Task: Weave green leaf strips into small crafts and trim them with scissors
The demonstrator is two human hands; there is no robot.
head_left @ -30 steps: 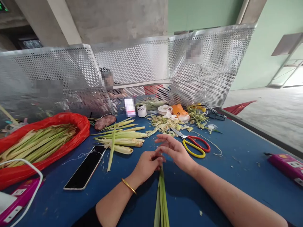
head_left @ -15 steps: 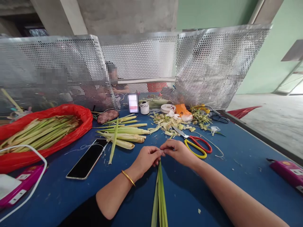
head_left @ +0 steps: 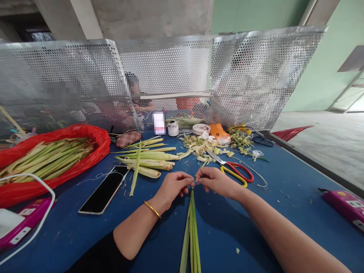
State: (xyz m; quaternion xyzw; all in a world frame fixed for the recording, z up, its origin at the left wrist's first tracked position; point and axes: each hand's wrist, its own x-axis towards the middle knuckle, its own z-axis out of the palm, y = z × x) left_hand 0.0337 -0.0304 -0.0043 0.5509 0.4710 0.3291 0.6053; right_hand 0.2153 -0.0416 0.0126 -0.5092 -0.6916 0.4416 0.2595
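Note:
A bundle of long green leaf strips [head_left: 193,235] lies lengthwise on the blue table, its narrow top end just below my fingers. My left hand [head_left: 175,186], with a gold bangle at the wrist, pinches a thin white string [head_left: 195,181] at that end. From the other side my right hand [head_left: 214,182] pinches the same string, fingertips slightly apart from the left ones. Red-and-yellow scissors [head_left: 236,171] lie half open beyond my right hand. Pale green stalks [head_left: 150,163] and a single leaf strip [head_left: 136,168] are ahead of my left hand.
A dark phone [head_left: 104,191] lies left of my arm. Further left are a red bag [head_left: 96,132] of leaf strips and a purple power strip [head_left: 22,223]. Leaf scraps [head_left: 199,146], a thread spool [head_left: 173,129] and a tape roll [head_left: 201,129] sit before a perforated metal screen [head_left: 170,68].
My hands have drawn slightly apart, and the string now shows between the fingertips. The view has shifted a little; the leaf bundle lies as before.

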